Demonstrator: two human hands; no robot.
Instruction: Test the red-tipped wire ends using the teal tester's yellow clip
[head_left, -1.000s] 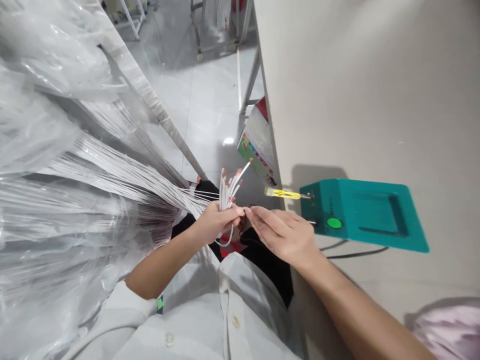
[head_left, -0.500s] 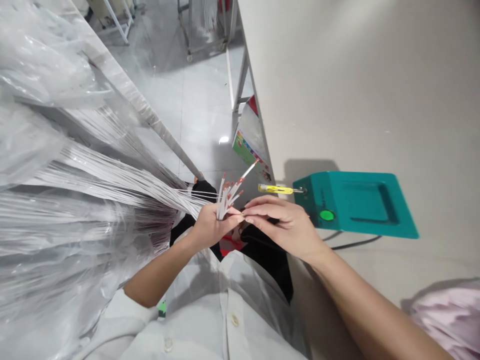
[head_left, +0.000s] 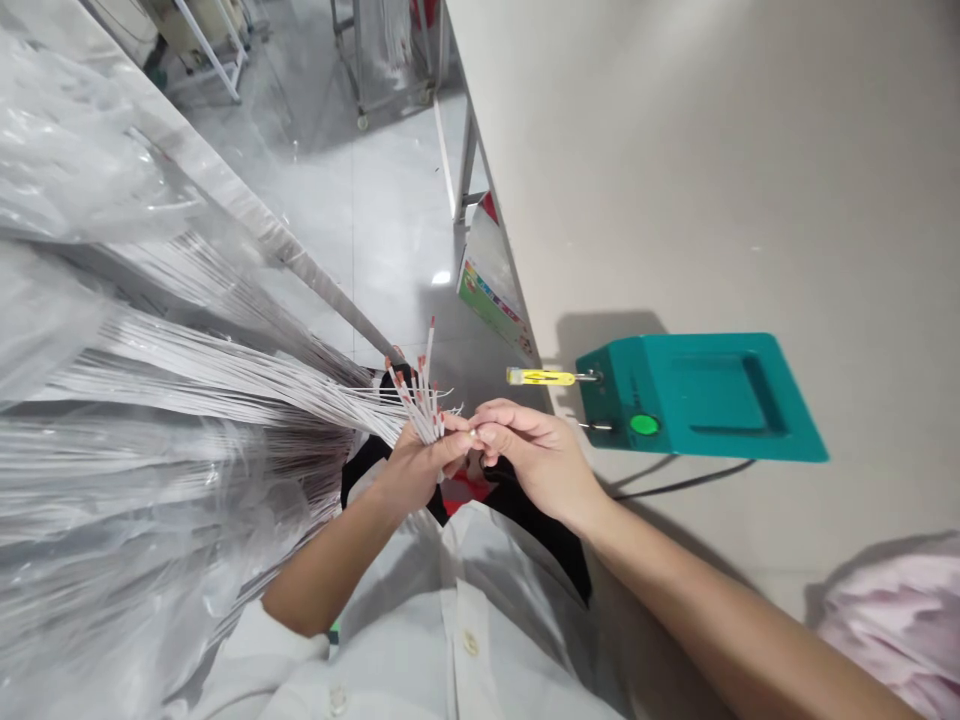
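The left hand (head_left: 416,465) is clenched around a bunch of thin white wires (head_left: 421,405), whose red-tipped ends fan upward out of the top of the fist, 1 of them standing taller than the rest. The right hand (head_left: 536,460) sits just beside it, fingers curled, with thumb and forefinger pinched together against the left thumb at the base of that fan; whether they nip a single wire there is too small to tell. Both hands hover off the left edge of the worktop (head_left: 675,150), over the person's lap and white shirt (head_left: 457,640). From the fist the wires run leftward into long white bundles wrapped in clear plastic sheeting (head_left: 112,420), which fill the left side of the view. On the worktop, near its left edge and just right of the right hand, stands a teal box (head_left: 705,395) with a round green button (head_left: 643,424) on its near face. A yellow-handled tool (head_left: 541,376) sticks out of the box's left end, pointing past the worktop's edge, apart from the fingers. A dark cable (head_left: 675,472) trails from the box across the worktop. A pink cloth (head_left: 892,620) lies at the near right corner.
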